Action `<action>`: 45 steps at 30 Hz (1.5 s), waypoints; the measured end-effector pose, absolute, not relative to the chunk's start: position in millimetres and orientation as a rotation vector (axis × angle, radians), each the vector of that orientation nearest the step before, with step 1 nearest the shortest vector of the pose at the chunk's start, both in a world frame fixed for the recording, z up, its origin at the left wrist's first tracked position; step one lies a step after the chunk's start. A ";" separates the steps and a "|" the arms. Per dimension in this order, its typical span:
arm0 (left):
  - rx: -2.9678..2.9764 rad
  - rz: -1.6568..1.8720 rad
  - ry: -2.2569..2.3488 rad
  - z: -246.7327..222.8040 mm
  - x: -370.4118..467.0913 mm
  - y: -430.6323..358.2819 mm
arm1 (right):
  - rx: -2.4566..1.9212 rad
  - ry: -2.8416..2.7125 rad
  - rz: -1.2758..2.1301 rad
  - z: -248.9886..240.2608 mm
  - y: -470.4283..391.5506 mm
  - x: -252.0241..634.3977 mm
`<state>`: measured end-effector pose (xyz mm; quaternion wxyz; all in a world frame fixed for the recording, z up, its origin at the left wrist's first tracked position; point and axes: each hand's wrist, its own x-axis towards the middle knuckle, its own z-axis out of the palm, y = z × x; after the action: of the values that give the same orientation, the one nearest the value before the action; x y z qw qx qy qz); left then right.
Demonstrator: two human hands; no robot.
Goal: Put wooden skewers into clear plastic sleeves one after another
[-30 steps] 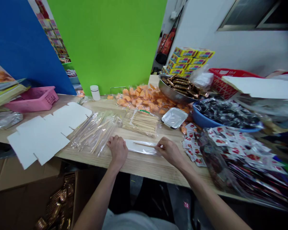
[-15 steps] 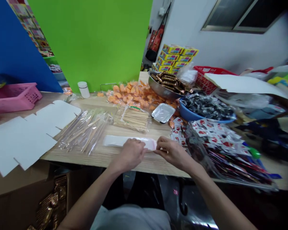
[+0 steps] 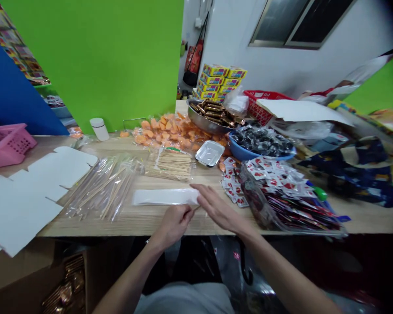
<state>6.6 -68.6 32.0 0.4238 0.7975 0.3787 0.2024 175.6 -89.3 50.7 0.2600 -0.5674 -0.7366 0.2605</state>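
Observation:
A long white packet in clear wrapping (image 3: 165, 197) lies flat on the wooden table (image 3: 118, 226). Just below its right part, my left hand (image 3: 174, 224) is closed around a thin stick, whose tip shows between the thumb and my other hand. My right hand (image 3: 216, 208) has its fingers stretched out, with the fingertips over the packet's right end. Behind the packet lie a bundle of wooden sticks (image 3: 170, 165) and a square foil tray (image 3: 210, 153). Clear bags with sticks (image 3: 101, 187) are to the left.
Orange wrapped pieces (image 3: 167, 131), a steel bowl (image 3: 205, 124) and a blue basin (image 3: 249, 153) stand farther back. Sachets (image 3: 278, 179) fill a clear tray on the right. White card sheets (image 3: 26, 200) and a pink basket (image 3: 11, 144) are left.
The view has shifted to the right. My right hand has opened and its fingers lie over the packet's end. My left hand has come off the packet and down toward the table edge.

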 end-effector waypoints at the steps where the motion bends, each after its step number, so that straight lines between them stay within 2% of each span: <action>1: 1.949 0.543 0.908 31.7 7.7 -69.5 | -1.505 -2.072 0.719 50.5 -92.5 165.9; 4: 1.808 0.625 0.825 30.3 7.0 -71.5 | -1.431 -2.132 0.721 50.7 -97.3 151.7; 7: 1.690 0.611 0.837 28.2 1.5 -72.4 | -1.477 -1.832 0.728 46.3 -93.7 161.6; 12: 1.520 0.595 0.829 18.5 -7.0 -75.3 | -1.312 -1.347 1.179 31.5 -89.2 178.4; 14: 1.448 0.579 0.803 14.2 -8.5 -77.4 | -1.242 -1.287 1.212 29.6 -91.2 175.0; 20: 1.271 0.635 0.739 12.5 -8.0 -80.0 | -1.321 -1.452 1.034 39.6 -98.8 158.1; 34: 1.489 0.535 0.771 24.6 -8.6 -87.0 | -1.369 -2.054 0.250 30.4 -118.5 150.1; 41: 1.700 0.405 0.798 21.3 -13.6 -99.3 | -1.494 -1.896 0.345 0.6 -143.4 134.3; 45: 1.856 0.373 0.868 14.4 -15.9 -105.7 | -1.584 -1.854 0.269 -20.9 -150.8 121.0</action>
<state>-15.9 -105.7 14.4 0.5050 0.7692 0.3599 0.1544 121.0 -150.8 -20.9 0.3372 -0.6079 -0.7114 0.1032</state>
